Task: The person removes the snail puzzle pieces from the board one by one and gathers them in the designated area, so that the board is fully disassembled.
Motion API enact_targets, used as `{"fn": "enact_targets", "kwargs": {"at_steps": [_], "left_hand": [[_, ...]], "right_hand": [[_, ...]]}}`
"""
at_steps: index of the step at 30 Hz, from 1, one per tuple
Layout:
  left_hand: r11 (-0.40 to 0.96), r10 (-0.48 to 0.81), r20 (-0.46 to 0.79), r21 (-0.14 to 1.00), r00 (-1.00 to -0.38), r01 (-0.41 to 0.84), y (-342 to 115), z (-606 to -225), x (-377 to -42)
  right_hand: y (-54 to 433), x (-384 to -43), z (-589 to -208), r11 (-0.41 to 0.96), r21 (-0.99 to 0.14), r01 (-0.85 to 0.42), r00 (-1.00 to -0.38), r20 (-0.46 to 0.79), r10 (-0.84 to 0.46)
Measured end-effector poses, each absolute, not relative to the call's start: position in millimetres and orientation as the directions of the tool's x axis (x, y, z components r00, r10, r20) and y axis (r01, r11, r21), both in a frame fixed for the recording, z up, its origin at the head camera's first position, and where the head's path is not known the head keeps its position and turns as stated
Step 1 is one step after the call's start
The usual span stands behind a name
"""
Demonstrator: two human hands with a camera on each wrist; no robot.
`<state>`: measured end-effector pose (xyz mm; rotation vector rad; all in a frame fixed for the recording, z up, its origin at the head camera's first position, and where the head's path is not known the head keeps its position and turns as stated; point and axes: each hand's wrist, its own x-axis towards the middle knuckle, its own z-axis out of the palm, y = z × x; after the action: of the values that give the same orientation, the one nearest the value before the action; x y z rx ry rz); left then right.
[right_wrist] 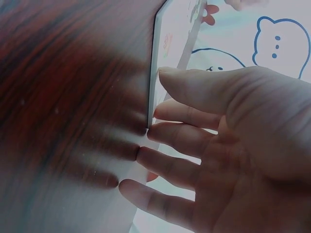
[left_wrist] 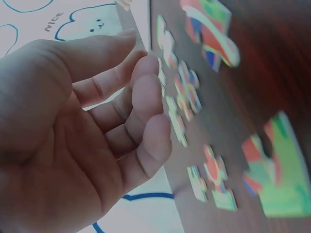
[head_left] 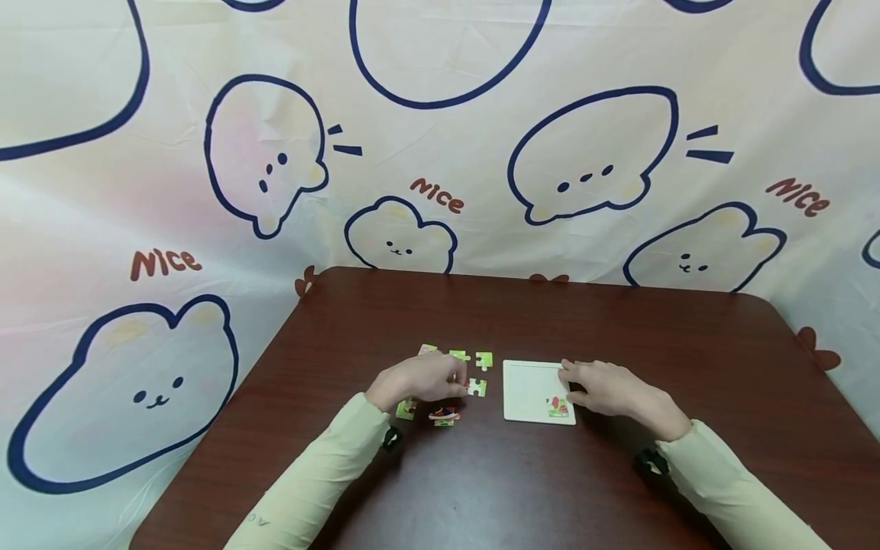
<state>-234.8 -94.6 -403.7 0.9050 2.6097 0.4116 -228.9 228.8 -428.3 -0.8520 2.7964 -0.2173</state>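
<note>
My left hand [head_left: 428, 377] is over a group of loose jigsaw pieces, palm facing sideways and fingers loosely bent. In the left wrist view a gap shows between thumb tip and forefinger, with nothing held. Nearest its fingertips lies a green and white jigsaw piece [head_left: 477, 387]. My right hand [head_left: 608, 387] rests at the right edge of a square white puzzle board [head_left: 525, 393]. Its thumb [right_wrist: 187, 82] touches the board's edge; the other fingers are spread and fairly straight. One colourful piece [head_left: 558, 407] sits in the board's near right corner.
Several other pieces lie around the left hand, among them a green one [head_left: 484, 360] at the far side and a red and blue one [head_left: 444, 415] at the near side. The dark brown table [head_left: 502, 489] meets a printed cloth [head_left: 481, 168] behind.
</note>
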Motion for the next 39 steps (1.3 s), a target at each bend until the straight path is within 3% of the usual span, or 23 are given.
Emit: {"fn": "enact_targets", "kwargs": {"at_steps": [6, 26, 39], "left_hand": [[0.718, 0.663, -0.153, 0.407, -0.733, 0.564, -73.4, -398.9, -237.4], [0.713, 0.680, -0.180, 0.389, -0.711, 0.584, 3.8, -406.4, -239.7], [0.726, 0.676, -0.139, 0.295, -0.723, 0.622, 32.5, -420.6, -233.0]], "right_hand": [[228.9, -228.3, -428.1, 0.827, -0.206, -0.523, -0.818, -0.151, -0.555], [230.4, -231.6, -426.5, 0.827, -0.217, -0.518, -0.814, -0.171, -0.555], [230.7, -232.8, -427.2, 0.818, -0.202, -0.538, -0.809, -0.149, -0.569]]}}
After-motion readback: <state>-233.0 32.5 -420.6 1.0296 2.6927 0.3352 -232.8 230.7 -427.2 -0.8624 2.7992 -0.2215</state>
